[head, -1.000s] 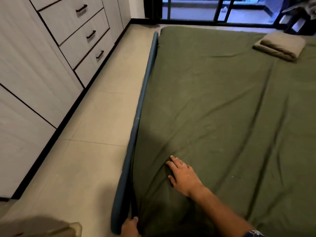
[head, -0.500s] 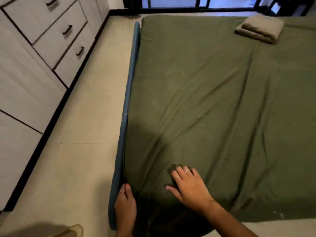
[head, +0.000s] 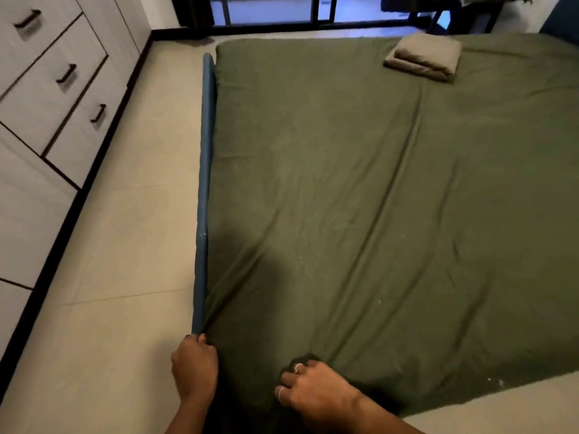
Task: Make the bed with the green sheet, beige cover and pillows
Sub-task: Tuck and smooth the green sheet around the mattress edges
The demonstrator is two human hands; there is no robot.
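Observation:
The green sheet (head: 360,189) lies spread over the mattress, with long creases running toward the near left corner. At that corner my left hand (head: 195,364) grips the sheet's edge against the blue bed frame (head: 203,183). My right hand (head: 310,388) sits just to the right, fingers curled into a bunch of green fabric near the sheet's front edge. The folded beige cover (head: 424,56) rests on the sheet at the far right. No pillows are in view.
A light wooden dresser (head: 53,98) with black handles lines the left wall, with a strip of tiled floor (head: 125,245) between it and the bed. A dark-framed glass door (head: 297,10) stands beyond the bed's far end.
My left hand rose from low beside the frame and gripped the sheet's corner. My right hand slid toward the front edge, and its flat fingers curled into the fabric.

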